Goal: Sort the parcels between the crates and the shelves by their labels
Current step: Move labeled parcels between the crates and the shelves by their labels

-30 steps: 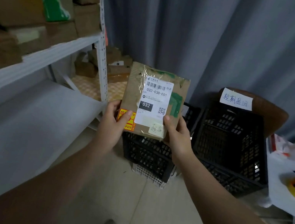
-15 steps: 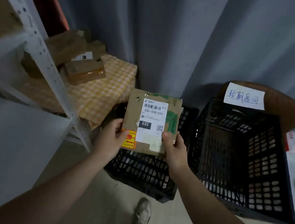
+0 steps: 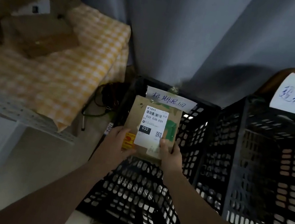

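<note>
The left hand [image 3: 118, 143] and right hand [image 3: 171, 156] grip the near corners of the small cardboard parcel [image 3: 136, 114], held above the open black crate [image 3: 128, 196]; it looks light and stiff, its taped face likely slick, so edges suit best.

Open-topped crate [image 3: 128, 196] under the parcel [image 3: 153, 124], apparently free inside; second crate [image 3: 249, 177] hard right, shelf [image 3: 24, 116] left.

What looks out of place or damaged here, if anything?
The parcel, gripped by the left hand and right hand above the left crate, looks worn: green tape seems to patch its right side and top edge. Beside that crate, on the floor, dark cables lie in a loose tangle.
</note>
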The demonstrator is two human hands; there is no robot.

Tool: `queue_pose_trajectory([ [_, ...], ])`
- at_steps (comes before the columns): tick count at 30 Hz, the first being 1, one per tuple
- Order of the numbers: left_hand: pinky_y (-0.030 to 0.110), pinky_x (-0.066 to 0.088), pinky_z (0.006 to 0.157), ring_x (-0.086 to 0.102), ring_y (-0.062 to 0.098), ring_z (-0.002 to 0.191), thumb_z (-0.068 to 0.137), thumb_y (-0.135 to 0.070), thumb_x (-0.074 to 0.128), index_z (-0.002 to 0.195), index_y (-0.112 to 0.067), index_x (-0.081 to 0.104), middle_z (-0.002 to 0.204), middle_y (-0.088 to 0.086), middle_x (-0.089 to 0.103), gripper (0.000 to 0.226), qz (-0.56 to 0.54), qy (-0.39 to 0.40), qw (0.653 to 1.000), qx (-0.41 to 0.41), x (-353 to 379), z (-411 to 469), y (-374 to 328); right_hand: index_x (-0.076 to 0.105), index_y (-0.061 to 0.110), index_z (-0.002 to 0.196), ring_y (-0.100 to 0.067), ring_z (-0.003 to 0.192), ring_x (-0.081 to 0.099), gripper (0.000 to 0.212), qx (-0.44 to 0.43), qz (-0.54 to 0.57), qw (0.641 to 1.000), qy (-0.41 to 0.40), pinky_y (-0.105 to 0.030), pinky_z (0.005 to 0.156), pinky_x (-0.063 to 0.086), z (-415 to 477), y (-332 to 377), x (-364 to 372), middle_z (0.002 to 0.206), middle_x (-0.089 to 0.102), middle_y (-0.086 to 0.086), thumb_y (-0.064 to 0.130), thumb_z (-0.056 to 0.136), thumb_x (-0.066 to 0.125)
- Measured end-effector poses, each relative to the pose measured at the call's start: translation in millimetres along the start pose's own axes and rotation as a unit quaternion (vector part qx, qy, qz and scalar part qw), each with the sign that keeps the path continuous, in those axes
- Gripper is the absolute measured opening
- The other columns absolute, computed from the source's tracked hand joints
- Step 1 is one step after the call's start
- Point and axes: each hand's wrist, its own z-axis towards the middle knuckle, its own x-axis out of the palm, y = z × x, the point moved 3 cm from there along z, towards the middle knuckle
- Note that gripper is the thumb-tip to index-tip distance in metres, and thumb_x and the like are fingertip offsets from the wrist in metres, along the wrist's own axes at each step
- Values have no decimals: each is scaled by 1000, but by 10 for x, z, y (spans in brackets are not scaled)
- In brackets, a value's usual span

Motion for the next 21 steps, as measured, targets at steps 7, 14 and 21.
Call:
queue_pose_trajectory([
  [7,39,37,100,32,33,131,87,-14,61,143,-16,33,149,10,27,62,297,61,946,114,589,725,522,42,16,142,-14,96,56,58,-7,-39,998,-58,-20,69,46,893,-478,301,119,61,0,45,93,54],
  [14,39,28,108,18,32,142,90,-13,54,150,-14,5,157,16,8,77,418,131,890,123,1183,1143,901,40,13,141,-17,106,54,48,25,90,995,-41,-44,96,49,1600,-886,577,126,54,-3,21,96,56],
  [21,41,39,97,34,32,129,92,-8,46,147,-20,15,147,13,25,64,435,119,881,141,1353,1325,1045,52,7,122,-25,108,60,29,12,55,998,-31,-46,91,53,2002,-1114,467,121,61,-10,9,94,58],
])
